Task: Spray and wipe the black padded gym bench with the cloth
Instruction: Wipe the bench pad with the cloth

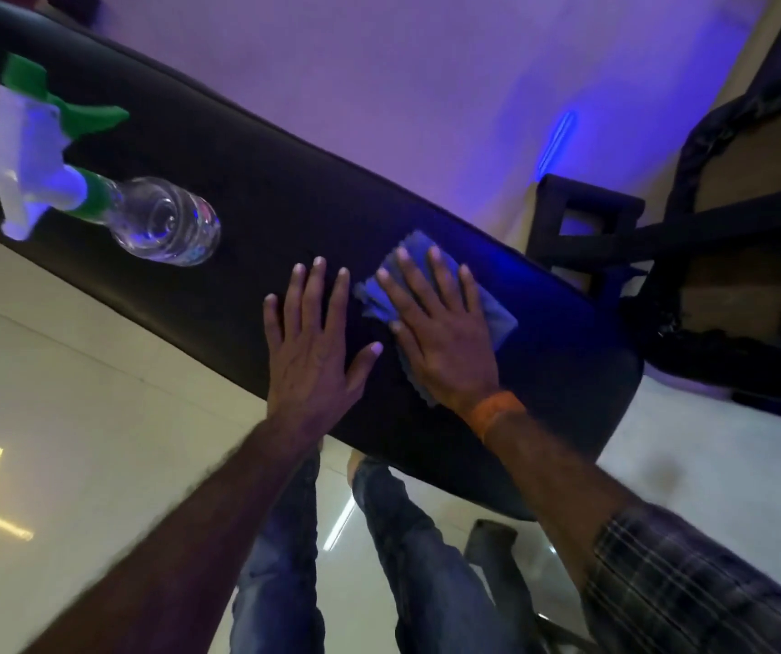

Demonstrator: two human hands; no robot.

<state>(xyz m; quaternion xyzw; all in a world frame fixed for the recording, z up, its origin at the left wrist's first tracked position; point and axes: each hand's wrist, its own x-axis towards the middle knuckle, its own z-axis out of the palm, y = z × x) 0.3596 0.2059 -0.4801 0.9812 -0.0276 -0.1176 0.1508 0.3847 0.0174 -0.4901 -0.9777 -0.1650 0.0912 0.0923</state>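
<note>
The right hand (435, 332) lies flat, fingers spread, pressing a soft blue cloth (501, 318) onto the smooth black padded surface (256, 195). The left hand (313, 342) rests flat and empty beside it. A clear ribbed spray bottle (162, 221) sits farther along.

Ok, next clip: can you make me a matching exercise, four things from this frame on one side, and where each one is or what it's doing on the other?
Column 1
1. spray bottle
2. cloth
3. left hand
4. right hand

Column 2
A. lies flat on bare padding, holds nothing
B. blue, pinned against the bench under a palm
C. rests on the bench, touched by neither hand
D. presses down on the fabric with straight fingers, orange band at the wrist

Pairs: 1-C, 2-B, 3-A, 4-D
</note>
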